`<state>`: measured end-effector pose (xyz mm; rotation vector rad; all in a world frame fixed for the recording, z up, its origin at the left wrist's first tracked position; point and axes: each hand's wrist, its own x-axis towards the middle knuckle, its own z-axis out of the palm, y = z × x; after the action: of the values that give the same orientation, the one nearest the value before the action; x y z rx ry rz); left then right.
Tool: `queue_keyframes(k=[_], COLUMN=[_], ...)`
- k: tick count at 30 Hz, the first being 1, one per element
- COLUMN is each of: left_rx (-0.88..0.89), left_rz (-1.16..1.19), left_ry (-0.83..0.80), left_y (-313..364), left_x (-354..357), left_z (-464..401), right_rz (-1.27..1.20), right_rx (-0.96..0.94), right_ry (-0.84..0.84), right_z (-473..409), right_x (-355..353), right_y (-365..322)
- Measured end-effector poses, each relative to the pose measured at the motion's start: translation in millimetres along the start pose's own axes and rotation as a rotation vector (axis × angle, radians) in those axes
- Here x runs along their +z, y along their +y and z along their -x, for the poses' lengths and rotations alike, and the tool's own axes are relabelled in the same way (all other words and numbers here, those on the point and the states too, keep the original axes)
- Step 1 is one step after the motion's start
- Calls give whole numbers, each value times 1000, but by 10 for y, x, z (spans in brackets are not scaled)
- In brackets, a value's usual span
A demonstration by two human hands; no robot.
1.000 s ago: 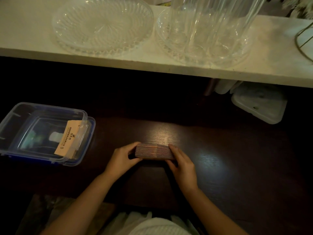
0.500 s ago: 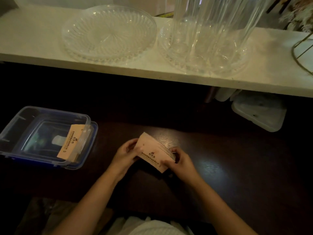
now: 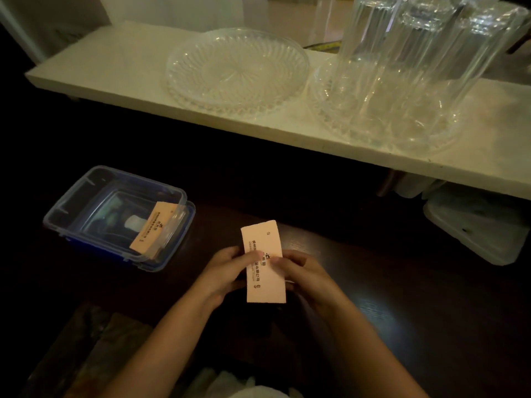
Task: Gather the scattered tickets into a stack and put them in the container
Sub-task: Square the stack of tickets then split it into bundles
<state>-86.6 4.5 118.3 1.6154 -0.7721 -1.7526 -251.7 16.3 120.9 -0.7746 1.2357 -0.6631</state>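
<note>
A stack of pale orange tickets (image 3: 263,245) with dark print faces up at me, long side pointing away. My left hand (image 3: 227,271) grips its left edge and my right hand (image 3: 301,271) grips its right edge, both thumbs on the top ticket, above the dark table. A clear plastic container (image 3: 86,196) sitting on its blue lid stands to the left. Inside it, against its right wall, leans a small bunch of tickets (image 3: 150,228).
A white shelf (image 3: 115,73) runs across the back with a clear ribbed glass plate (image 3: 235,70) and a second plate holding tall ribbed glasses (image 3: 402,58). A white lidded box (image 3: 474,225) sits under the shelf at the right.
The stack was standing on its long edge on the table between my hands. I have lifted it and turned it so its printed face is up and its length points away.
</note>
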Motion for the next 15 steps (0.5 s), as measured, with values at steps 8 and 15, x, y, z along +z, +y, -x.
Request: queue_keyframes(k=[8, 15], left_rx=[77, 164], left_rz=[69, -78], left_ry=[-5, 94], left_y=[361, 709], left_x=[-397, -1129], left_z=[244, 115], right_rz=[-79, -169], right_rx=[-42, -46], right_ry=[-94, -136], right_z=[-135, -437], right_x=[427, 1145], right_y=[-381, -619])
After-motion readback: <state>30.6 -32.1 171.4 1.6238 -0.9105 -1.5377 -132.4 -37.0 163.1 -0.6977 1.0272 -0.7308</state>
